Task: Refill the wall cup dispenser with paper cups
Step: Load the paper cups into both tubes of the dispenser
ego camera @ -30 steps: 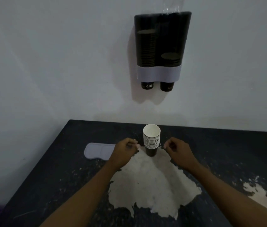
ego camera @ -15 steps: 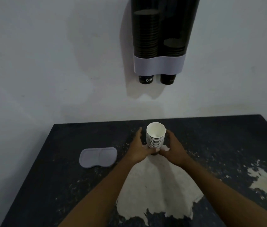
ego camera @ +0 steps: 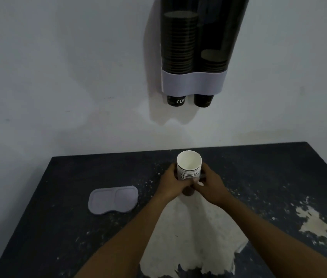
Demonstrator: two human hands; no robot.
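Paper cups (ego camera: 189,167), stacked upright, stand mid-table (ego camera: 78,217); left hand (ego camera: 173,184) and right hand (ego camera: 211,186) wrap around them. Wall dispenser (ego camera: 193,82) hangs at twelve o'clock, lid (ego camera: 113,200) at nine.

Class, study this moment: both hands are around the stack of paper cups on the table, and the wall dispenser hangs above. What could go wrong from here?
1. The left hand and right hand grip the cup stack low down; its top is unsupported, so upper cups might tip off during lifting.
2. In the dispenser, the left tube looks much fuller than the right; loading the left might overfill it.
3. The lid lies on the table; it could be forgotten.
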